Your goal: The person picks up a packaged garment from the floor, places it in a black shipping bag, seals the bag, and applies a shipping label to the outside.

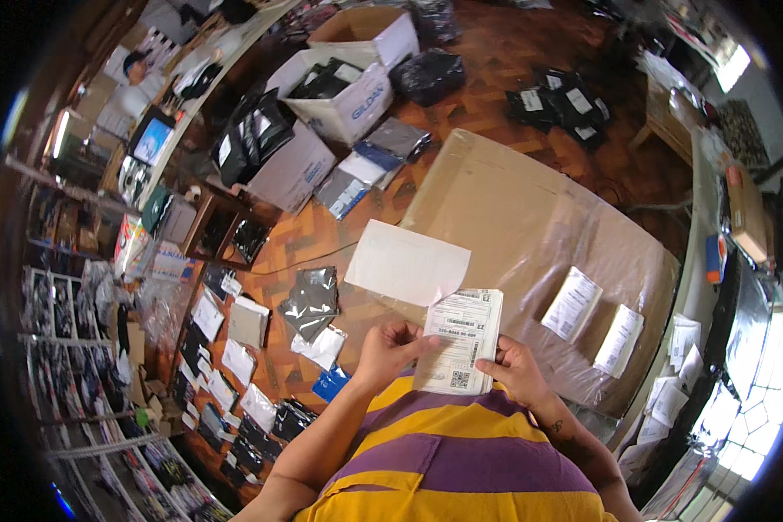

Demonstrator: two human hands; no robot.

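Observation:
Both hands hold a thick stack of printed shipping labels (pixel 460 339) in front of my striped shirt. My left hand (pixel 395 355) pinches its left edge, thumb over the top sheet. On the right edge, the fingers and thumb of my right hand (pixel 512 368) grip the stack. The top label bears barcodes, a square code and writing. A blank whitish sheet (pixel 408 261) sits just beyond the stack, its near corner touching or overlapping the top. Beneath lies a large cardboard surface (pixel 496 196) covered with clear plastic. Two more label stacks (pixel 572 305) (pixel 618 340) rest on it to the right.
Wrapped garments (pixel 310 300) and several parcels (pixel 258 408) lie on the wooden floor at left. White boxes (pixel 339 91) hold black bags farther off. Black parcels (pixel 561 104) lie at far right. Shelves (pixel 78 352) line the left; a person (pixel 134 85) is behind a counter with a screen (pixel 151 140).

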